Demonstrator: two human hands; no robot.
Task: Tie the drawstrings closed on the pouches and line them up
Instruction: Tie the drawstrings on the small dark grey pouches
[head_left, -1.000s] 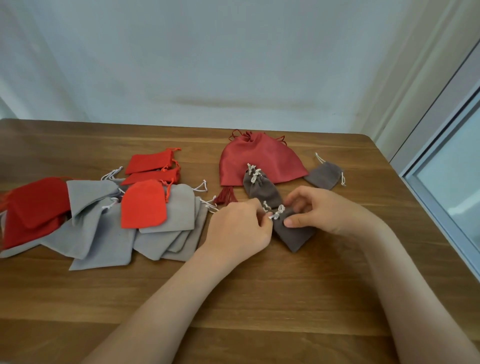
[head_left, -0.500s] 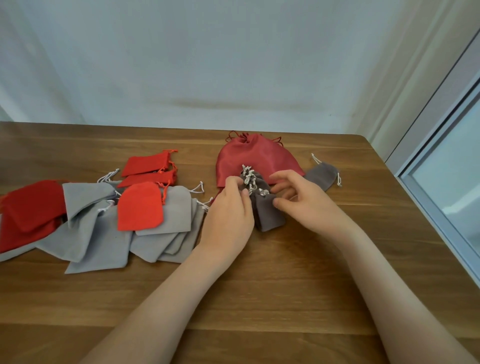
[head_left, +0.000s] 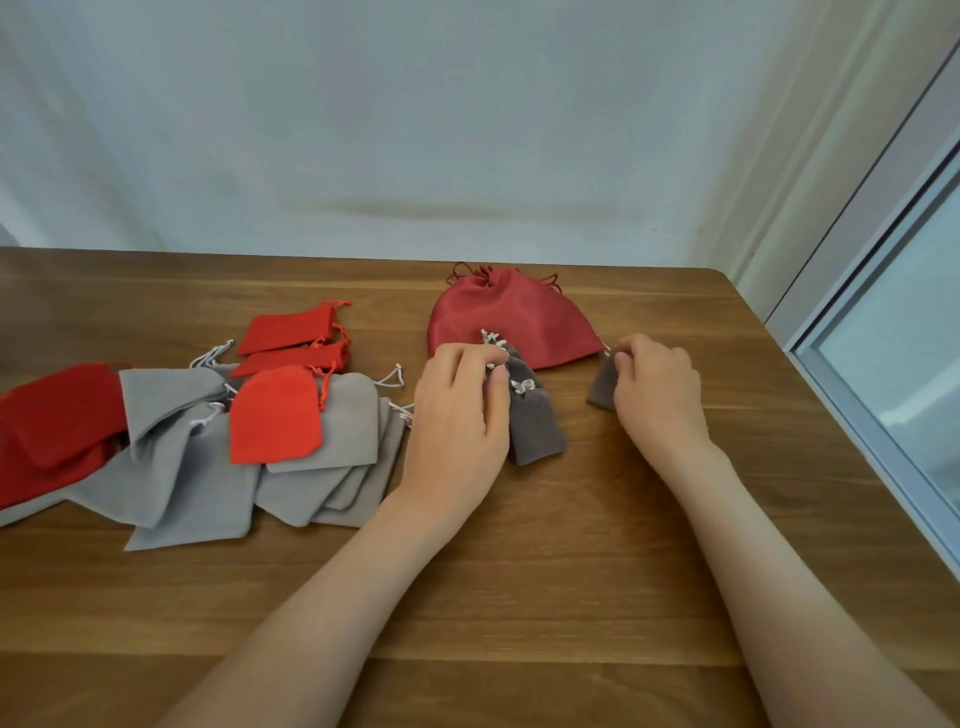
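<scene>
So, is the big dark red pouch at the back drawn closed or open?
Closed. The big dark red pouch is gathered into a puckered neck at its far end, cords looping out on both sides.

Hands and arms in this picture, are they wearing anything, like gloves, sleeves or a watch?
No. The left hand and the right hand have no gloves and no rings that show. The left forearm and the right forearm are uncovered down to the picture's edge: no sleeves, no watch, no bracelet.
</scene>
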